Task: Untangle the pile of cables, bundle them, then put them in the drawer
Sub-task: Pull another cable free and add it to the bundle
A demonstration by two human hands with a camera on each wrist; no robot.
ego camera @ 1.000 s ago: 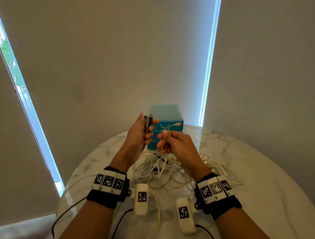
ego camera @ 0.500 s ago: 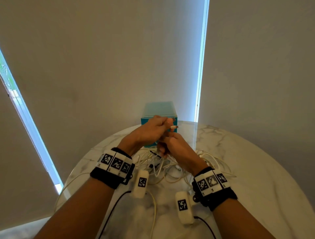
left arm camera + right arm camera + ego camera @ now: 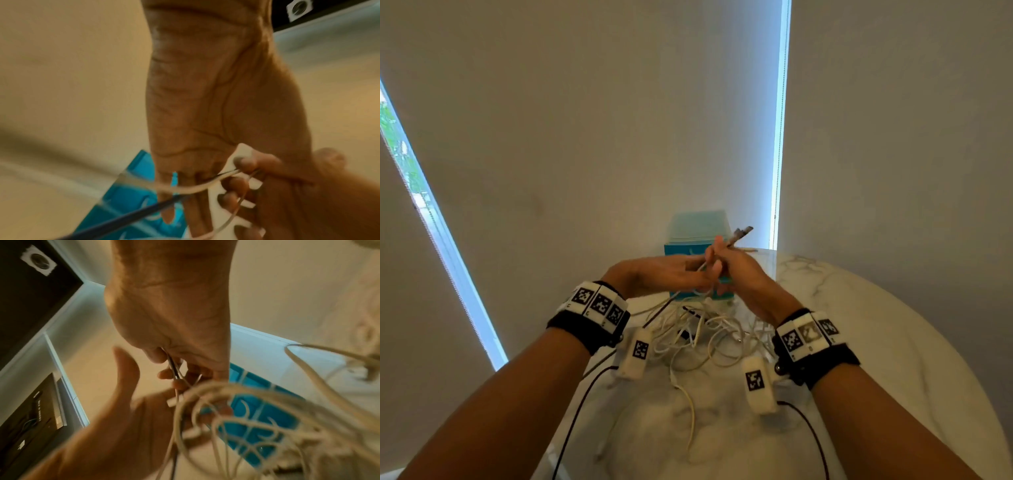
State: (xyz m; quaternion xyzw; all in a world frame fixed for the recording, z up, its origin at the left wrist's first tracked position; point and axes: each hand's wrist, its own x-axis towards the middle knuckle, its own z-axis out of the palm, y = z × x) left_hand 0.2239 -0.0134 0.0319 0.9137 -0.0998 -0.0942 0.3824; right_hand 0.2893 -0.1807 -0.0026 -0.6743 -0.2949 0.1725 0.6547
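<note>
Our right hand curls its fingers round several cable ends; our left hand lies flat, fingers straight, touching them. The cable pile sits mid-bench, before the blue drawer unit at the far edge.

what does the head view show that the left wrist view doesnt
Only the head view shows the marble table, the tangled pile of cables lying on it, both marker wristbands, and the plug ends sticking up out of the right hand.

Only the left wrist view shows, close up though blurred, the right hand's fingers curled around thin white strands and a dark cable.

Both show the blue drawer unit behind the left hand and the held cables.
</note>
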